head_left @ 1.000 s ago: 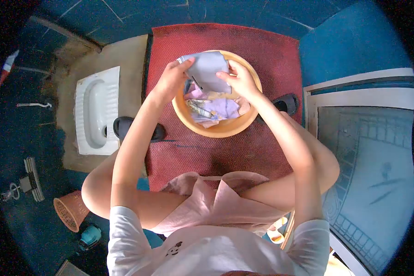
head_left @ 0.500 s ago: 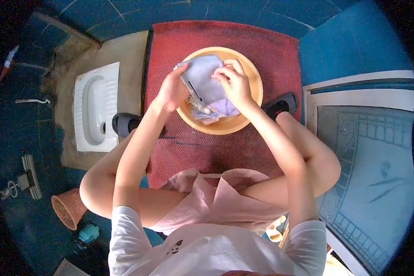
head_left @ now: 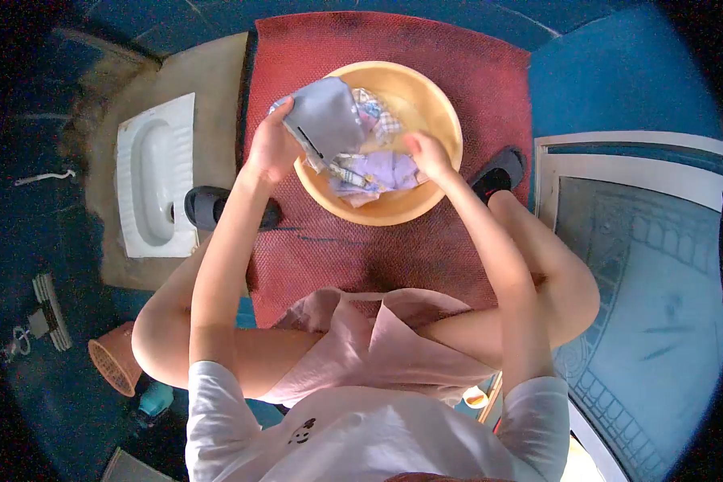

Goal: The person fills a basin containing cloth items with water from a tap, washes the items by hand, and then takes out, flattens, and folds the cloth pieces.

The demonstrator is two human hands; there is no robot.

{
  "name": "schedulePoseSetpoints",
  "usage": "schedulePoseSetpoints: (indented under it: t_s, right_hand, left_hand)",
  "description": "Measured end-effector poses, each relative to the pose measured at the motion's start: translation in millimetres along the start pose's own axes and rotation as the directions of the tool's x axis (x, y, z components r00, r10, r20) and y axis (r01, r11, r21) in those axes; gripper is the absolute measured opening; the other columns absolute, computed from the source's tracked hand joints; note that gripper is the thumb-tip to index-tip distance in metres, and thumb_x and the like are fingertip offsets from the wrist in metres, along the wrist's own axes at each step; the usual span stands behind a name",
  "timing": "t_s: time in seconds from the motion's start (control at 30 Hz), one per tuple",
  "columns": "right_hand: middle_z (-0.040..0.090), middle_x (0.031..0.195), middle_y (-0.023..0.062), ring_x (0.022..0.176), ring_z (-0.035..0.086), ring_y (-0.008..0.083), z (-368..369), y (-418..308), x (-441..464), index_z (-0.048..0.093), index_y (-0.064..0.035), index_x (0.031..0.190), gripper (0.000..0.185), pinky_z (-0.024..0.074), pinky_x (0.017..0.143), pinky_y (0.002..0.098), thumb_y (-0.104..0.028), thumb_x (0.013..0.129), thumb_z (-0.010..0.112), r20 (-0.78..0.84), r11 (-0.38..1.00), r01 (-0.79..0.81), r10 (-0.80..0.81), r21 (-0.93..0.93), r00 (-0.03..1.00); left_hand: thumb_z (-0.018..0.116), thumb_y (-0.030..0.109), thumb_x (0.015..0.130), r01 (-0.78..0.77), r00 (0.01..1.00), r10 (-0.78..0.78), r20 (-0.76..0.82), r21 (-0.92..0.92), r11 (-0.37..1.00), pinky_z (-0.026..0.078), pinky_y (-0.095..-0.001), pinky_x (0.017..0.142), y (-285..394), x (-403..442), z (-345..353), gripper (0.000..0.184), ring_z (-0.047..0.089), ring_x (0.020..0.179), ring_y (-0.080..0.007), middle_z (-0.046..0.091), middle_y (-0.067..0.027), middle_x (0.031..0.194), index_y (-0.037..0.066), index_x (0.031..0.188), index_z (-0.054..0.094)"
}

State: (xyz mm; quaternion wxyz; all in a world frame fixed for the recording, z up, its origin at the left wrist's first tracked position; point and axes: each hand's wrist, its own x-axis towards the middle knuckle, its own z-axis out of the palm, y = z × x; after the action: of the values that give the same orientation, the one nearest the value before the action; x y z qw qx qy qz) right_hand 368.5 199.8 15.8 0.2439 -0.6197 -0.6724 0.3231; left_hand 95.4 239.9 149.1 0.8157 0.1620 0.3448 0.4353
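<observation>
A grey-blue cloth (head_left: 327,119) with a thin dark strip near its lower edge is held at its left side by my left hand (head_left: 273,145), thumb on top. The cloth hangs over the left part of a yellow basin (head_left: 383,215). My right hand (head_left: 428,156) is over the basin's right side, apart from the cloth, its fingers curled and partly blurred; whether it holds anything is unclear. In the basin lie a lilac cloth (head_left: 387,170) and a patterned, checked cloth (head_left: 377,115), with water around them.
The basin stands on a red mat (head_left: 329,265). At the left is a white squat toilet (head_left: 157,177); dark slippers (head_left: 209,207) are on my feet. An orange basket (head_left: 116,359) stands lower left, and a framed glass door (head_left: 647,305) is at the right.
My left hand has moved left with the grey-blue cloth. The right hand has let go of the cloth and moved right and down, uncovering the checked cloth in the basin.
</observation>
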Motion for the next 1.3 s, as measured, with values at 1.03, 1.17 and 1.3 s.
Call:
schedulePoseSetpoints:
  t_s: [1.03, 1.17, 1.3]
  right_hand:
    - [0.054, 0.1, 0.0027, 0.085, 0.054, 0.0101, -58.8, -142.1, 44.0, 0.04, -0.003, 0.116, 0.046, 0.0472, 0.067, 0.0235, -0.009, 0.074, 0.059, 0.58, 0.539, -0.553, 0.14, 0.635, 0.802]
    - [0.053, 0.102, 0.0048, 0.088, 0.054, 0.0113, -86.6, -204.9, 28.0, 0.04, -0.0025, 0.114, 0.044, 0.0448, 0.075, 0.0232, -0.006, 0.074, 0.058, 0.478, 0.56, -0.382, -0.029, 0.735, 0.878]
    - [0.051, 0.103, 0.0052, 0.096, 0.049, 0.0133, -65.8, -231.7, 3.0, 0.04, -0.0027, 0.113, 0.046, 0.0381, 0.084, 0.0262, -0.003, 0.071, 0.059, 0.433, 0.686, -0.185, -0.209, 0.704, 0.877]
  left_hand:
    - [0.026, 0.024, 0.088, 0.044, 0.996, -0.044, -0.082, -0.013, 0.999, 0.028, -0.0388, 0.095, 17.5, -36.7, -49.8, 0.041, 0.039, 0.111, -0.0269, 0.042, -0.0162, 0.118, -0.003, 0.118, 0.034]
    - [0.027, 0.033, 0.087, 0.126, 0.992, -0.125, 0.036, -0.034, 0.991, 0.025, -0.0385, 0.097, -5.4, -49.9, -57.4, 0.045, 0.038, 0.112, -0.0264, 0.042, -0.0127, 0.12, 0.003, 0.119, 0.036]
    - [0.032, 0.051, 0.082, 0.179, 0.98, -0.156, 0.121, -0.211, 0.961, 0.027, -0.0399, 0.095, 1.3, -67.8, -27.9, 0.058, 0.039, 0.111, -0.0254, 0.042, -0.0107, 0.12, 0.006, 0.119, 0.036]
